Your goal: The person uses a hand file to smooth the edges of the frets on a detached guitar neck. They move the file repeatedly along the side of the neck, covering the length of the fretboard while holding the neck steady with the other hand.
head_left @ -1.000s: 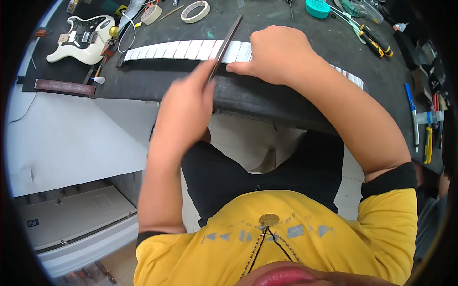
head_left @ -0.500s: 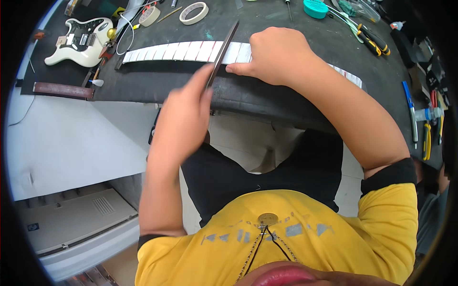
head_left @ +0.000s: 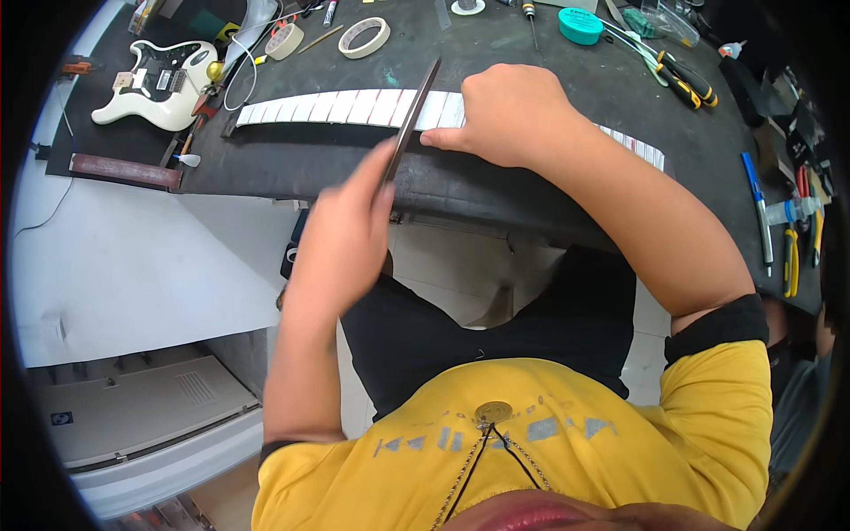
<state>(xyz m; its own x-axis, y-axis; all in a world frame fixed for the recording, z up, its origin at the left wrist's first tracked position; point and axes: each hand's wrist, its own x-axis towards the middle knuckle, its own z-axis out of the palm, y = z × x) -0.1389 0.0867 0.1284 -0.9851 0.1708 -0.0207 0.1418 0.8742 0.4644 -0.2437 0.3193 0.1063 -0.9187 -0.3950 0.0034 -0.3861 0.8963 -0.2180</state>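
A long guitar neck (head_left: 341, 107), its fretboard masked with white tape between the fret lines, lies across the near part of the dark bench. My left hand (head_left: 341, 239) is closed around a slim dark metal file (head_left: 416, 113). The file slants across the fretboard, its tip pointing away from me. Just to the right, my right hand (head_left: 513, 115) grips the neck, thumb along the near edge and the other fingers curled over the top. My right hand and forearm cover part of the fretboard; its right end shows beyond the arm.
A white guitar body (head_left: 159, 102) lies at far left, above a brown bar (head_left: 126, 171). Tape rolls (head_left: 364, 38) sit behind the neck. A teal tin (head_left: 581, 26), pliers (head_left: 686, 81) and a screwdriver (head_left: 529, 16) lie at the back, a blue pen (head_left: 759, 208) at right.
The whole view has shifted slightly, so the bench things appear a little lower. The file and my left hand have moved slightly toward me; my right hand keeps its grip.
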